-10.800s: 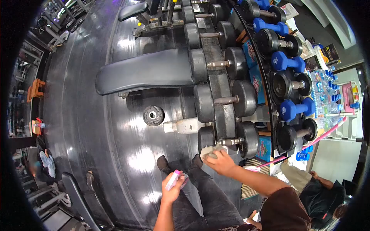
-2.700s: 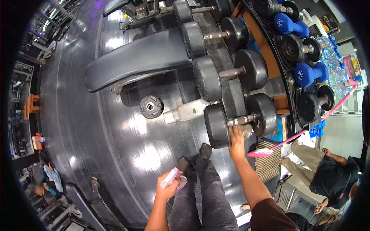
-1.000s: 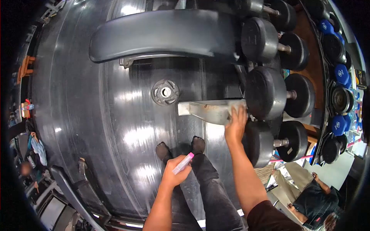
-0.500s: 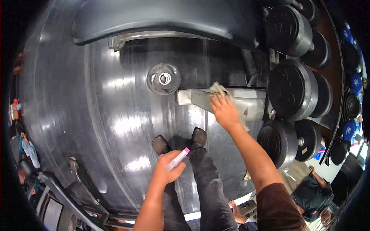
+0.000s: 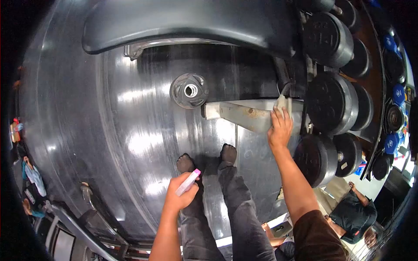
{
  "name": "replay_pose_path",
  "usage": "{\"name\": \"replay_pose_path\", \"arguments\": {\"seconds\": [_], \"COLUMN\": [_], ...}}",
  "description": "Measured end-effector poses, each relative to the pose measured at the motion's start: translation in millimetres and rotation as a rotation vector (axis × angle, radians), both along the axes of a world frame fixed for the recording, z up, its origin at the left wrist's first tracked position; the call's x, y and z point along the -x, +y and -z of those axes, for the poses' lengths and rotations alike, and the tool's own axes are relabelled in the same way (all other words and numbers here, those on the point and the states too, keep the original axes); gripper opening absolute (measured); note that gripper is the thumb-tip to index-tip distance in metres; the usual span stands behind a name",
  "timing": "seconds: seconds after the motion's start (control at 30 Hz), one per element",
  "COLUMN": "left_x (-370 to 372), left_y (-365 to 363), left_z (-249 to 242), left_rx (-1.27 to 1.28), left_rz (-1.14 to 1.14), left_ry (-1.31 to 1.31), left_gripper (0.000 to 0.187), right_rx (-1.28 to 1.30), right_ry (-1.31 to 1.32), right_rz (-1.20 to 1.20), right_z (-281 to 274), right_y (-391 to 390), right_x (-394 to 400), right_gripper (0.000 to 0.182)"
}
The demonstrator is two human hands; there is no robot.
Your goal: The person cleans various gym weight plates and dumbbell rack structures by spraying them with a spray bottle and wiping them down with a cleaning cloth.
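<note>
My left hand (image 5: 180, 195) is wrapped round a small clear bottle with a pink top (image 5: 188, 182), held above my left foot. With its fingers on a pale cloth (image 5: 283, 103), my right hand (image 5: 280, 128) presses at the right part of a light grey metal beam (image 5: 248, 114). Rusty marks show on the beam's surface, left of the cloth. Beside the beam's left end, a round black weight plate (image 5: 190, 90) lies flat on the dark floor.
A black padded bench (image 5: 187, 21) crosses the top. Large dumbbells (image 5: 328, 103) fill a rack at the right. Another person (image 5: 355, 213) is at the lower right, and more people are at the far left. Metal frames (image 5: 87, 226) stand at the lower left.
My right hand and the cloth have moved right along the beam, uncovering rusty marks. My left hand with the bottle has shifted slightly left and down.
</note>
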State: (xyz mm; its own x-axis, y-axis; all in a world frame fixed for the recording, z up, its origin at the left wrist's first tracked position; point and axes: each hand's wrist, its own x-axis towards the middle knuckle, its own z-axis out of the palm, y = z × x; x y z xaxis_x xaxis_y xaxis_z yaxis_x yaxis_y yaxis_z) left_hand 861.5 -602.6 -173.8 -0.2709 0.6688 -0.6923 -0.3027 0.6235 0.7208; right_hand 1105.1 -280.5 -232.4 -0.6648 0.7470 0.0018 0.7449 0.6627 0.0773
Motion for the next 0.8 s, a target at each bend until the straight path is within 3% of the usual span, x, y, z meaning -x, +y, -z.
{"name": "replay_pose_path", "arguments": {"seconds": [0.13,0.23,0.47,0.57,0.67,0.7,0.77,0.8], "left_x": [5.9,-3.6,-26.6,-31.5,-37.5,-39.9,-41.6,-43.8], "left_y": [-6.3,-6.4,3.7,11.4,3.0,1.0,-5.7,-9.2], "left_z": [17.3,35.5,46.3,52.1,48.6,54.7,58.8,57.3], "left_rx": [0.014,0.005,-0.078,-0.105,-0.097,-0.135,-0.195,-0.157], "left_rz": [-0.04,-0.096,-0.079,-0.097,-0.12,-0.134,-0.15,-0.123], "left_ry": [0.035,0.053,0.019,0.044,0.049,0.099,0.184,0.221], "left_gripper": [0.014,0.015,0.018,0.019,0.019,0.02,0.02,0.022], "right_rx": [0.101,0.109,0.131,0.343,0.425,0.333,0.177,0.185], "right_ry": [-0.013,-0.149,-0.558,-0.909,-0.816,-0.752,-0.629,-0.693], "right_rz": [-0.141,-0.358,-0.781,-0.842,-0.778,-0.786,-0.791,-0.854], "right_z": [-4.5,18.2,57.6,127.7,205.1,223.5,219.5,206.6], "right_y": [5.6,-0.7,-3.3,-17.6,-29.0,-27.3,-34.0,-31.5], "right_x": [0.5,14.3,41.4,70.1,76.4,74.1,79.2,70.3], "right_gripper": [0.056,0.043,0.039,0.037,0.035,0.035,0.034,0.031]}}
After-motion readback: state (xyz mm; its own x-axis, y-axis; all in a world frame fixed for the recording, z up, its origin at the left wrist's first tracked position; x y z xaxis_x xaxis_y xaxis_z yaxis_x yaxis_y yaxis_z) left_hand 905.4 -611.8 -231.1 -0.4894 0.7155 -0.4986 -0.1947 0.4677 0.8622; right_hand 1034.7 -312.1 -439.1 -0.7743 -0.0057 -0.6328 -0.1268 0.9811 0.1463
